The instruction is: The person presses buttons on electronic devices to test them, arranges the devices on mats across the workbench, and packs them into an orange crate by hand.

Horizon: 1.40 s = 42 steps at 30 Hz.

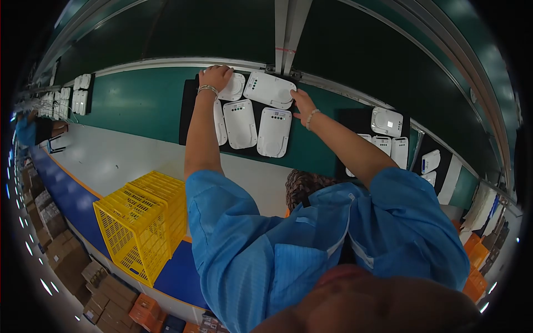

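Touching a white case [236,87] at the far left of the black mat [188,122], the left hand [217,76] hides its grip; rightward, a sideways case [269,89] meets the right hand [303,106] at its right end, thumb and fingers parted, clamping unclear.

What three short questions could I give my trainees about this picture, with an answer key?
1. Multiple choice: which thing is the right hand at?
A) a yellow crate
B) the wide white device in the far row
C) a cardboard box

2. True or false: the left hand is at the same device as the right hand.

3. Fill in: the near-row white devices lie on a mat coloured ____.

Key:
1. B, at its right end.
2. False; the left hand is at the neighbouring device, further left in the far row.
3. Black.
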Tool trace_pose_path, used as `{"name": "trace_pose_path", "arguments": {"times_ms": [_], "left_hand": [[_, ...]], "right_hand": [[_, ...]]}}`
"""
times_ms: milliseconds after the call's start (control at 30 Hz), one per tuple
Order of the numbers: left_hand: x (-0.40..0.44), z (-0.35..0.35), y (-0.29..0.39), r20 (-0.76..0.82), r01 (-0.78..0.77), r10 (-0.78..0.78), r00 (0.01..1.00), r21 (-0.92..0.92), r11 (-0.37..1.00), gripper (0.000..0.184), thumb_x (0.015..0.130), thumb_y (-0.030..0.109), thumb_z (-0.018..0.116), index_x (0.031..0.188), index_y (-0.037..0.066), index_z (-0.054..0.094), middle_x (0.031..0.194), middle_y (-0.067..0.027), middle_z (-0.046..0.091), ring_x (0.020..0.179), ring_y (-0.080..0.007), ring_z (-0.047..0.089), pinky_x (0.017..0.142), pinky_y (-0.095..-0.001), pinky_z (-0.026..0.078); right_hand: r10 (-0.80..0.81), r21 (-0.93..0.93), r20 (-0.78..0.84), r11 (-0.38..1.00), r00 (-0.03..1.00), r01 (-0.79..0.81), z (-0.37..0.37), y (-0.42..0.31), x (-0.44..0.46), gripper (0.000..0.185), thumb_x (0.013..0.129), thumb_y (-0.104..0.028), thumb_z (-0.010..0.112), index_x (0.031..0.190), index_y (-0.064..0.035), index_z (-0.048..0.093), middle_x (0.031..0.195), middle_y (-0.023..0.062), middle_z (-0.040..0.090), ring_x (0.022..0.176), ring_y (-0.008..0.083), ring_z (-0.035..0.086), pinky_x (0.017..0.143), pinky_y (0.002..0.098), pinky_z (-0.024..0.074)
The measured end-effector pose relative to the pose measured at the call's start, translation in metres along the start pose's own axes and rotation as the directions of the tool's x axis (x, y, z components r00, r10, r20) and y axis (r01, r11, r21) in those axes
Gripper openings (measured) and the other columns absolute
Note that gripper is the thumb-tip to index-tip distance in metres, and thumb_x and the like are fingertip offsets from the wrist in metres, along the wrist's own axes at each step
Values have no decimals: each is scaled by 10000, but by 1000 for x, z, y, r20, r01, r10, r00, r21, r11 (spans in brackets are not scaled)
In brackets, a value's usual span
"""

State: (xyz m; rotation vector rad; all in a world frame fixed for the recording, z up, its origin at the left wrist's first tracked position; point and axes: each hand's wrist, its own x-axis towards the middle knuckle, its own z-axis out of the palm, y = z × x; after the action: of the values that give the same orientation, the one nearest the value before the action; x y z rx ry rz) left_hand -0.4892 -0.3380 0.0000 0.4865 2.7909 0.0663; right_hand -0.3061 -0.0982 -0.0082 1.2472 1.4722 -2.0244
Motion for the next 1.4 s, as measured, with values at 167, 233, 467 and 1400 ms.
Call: {"name": "trace_pose_path", "arguments": {"times_ms": [167,233,467,1400], "left_hand": [[-13,24,-21,-375,30,-129,918,-258,966,393,931,460,442,1157,228,664,1233,-94,609,1218,-285,507,1029,-513,359],[-23,28,-52,-316,190,-287,904,-304,933,412,930,455,459,1235,225,612,1300,-119,551,1180,-337,519,957,-474,445],[-42,36,-73,-441,24,-157,884,-292,956,421,911,431,522,1289,252,570,1366,-178,476,1242,-358,464,1013,-478,398],[-203,102,-69,-472,401,-713,519,-602,690,584,872,391,616,1276,-16,510,1194,-226,573,1124,-392,520,983,-448,415]], "right_hand": [[-414,-499,-41,797,909,341,9,7,20,672,878,-420,560,1445,-127,351,1413,202,359,1301,367,343,1064,461,316],[-515,-666,32,628,856,403,13,8,18,662,874,-424,544,1434,-122,363,1384,230,364,1262,414,365,1062,448,326],[-687,-702,-47,539,725,466,31,13,27,574,867,-382,552,1335,-63,465,1341,232,424,1269,391,365,1086,447,276],[-415,-558,11,752,910,350,2,36,20,625,805,-345,671,1364,-171,452,1309,231,401,1189,388,445,1034,424,384]]}}
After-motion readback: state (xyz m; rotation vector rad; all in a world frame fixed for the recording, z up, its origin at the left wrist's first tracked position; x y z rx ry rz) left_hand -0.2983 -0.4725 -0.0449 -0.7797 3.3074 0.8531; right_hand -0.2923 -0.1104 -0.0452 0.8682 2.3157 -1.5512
